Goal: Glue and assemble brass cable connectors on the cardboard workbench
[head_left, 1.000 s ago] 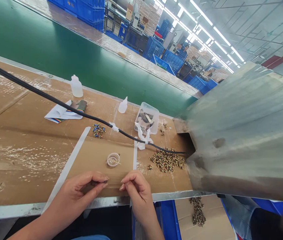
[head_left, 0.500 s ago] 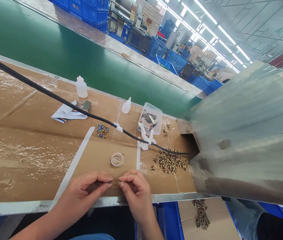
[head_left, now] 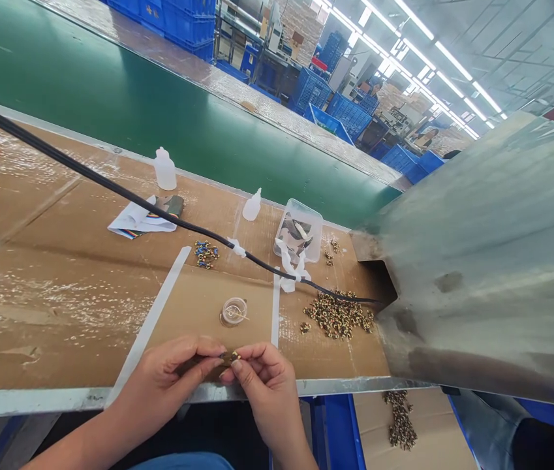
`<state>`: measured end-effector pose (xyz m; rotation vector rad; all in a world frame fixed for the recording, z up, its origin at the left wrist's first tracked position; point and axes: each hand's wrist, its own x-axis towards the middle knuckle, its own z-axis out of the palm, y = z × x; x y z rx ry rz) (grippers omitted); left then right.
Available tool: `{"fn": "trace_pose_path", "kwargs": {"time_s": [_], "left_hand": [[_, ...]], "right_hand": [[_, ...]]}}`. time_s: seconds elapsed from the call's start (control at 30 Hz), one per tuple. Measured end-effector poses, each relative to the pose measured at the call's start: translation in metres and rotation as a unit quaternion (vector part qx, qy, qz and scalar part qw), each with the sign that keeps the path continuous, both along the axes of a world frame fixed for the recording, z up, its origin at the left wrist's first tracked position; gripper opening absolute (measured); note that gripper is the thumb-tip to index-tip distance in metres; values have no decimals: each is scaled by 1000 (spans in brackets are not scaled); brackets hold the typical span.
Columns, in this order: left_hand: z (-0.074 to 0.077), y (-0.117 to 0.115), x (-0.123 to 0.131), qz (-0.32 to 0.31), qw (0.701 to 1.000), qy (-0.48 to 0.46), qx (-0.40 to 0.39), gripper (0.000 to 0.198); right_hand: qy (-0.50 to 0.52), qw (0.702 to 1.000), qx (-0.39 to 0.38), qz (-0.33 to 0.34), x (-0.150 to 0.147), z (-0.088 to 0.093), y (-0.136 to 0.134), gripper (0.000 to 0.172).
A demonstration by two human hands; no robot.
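Observation:
My left hand (head_left: pixel 179 372) is pinched at the near edge of the work table, its thumb and forefinger closed on something too small to name. Close beside it, my right hand (head_left: pixel 261 372) pinches a small dark and gold piece (head_left: pixel 235 356) between thumb and fingertips. The fingertips of both hands nearly meet. Just beyond them stands a small round clear cup (head_left: pixel 234 312) with a thin stick lying across it. To the right lies a pile of small black and gold pieces (head_left: pixel 338 314), which look like the held one.
A black cable (head_left: pixel 110 185) crosses above the table. Farther back are two white squeeze bottles (head_left: pixel 165 171), a clear plastic box (head_left: pixel 299 230), folded cloth (head_left: pixel 144 215) and a few blue and gold pieces (head_left: pixel 205 253). Behind runs a green conveyor belt (head_left: pixel 183 124); a metal housing (head_left: pixel 472 261) stands right.
My hands have come closer together, and the dark and gold piece in my right fingertips shows more clearly. The whole view has shifted slightly.

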<state>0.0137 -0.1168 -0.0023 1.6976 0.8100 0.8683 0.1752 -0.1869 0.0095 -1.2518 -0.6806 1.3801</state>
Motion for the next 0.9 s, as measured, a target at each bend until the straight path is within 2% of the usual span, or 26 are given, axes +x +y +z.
{"fn": "trace_pose_path", "kwargs": {"time_s": [0.17, 0.43, 0.6, 0.9], "left_hand": [[-1, 0, -1, -1, 1000, 11, 19, 13], [-4, 0, -2, -33, 999, 20, 23, 14], [-6, 0, -3, -30, 999, 11, 38, 14], [3, 1, -1, -31, 998, 27, 48, 12]], "right_hand": [[-51, 999, -7, -10, -1, 6, -1, 25], [-198, 980, 30, 3, 0, 10, -5, 19], [-193, 981, 30, 5, -1, 11, -4, 19], [-171, 985, 4, -1, -4, 11, -2, 22]]}}
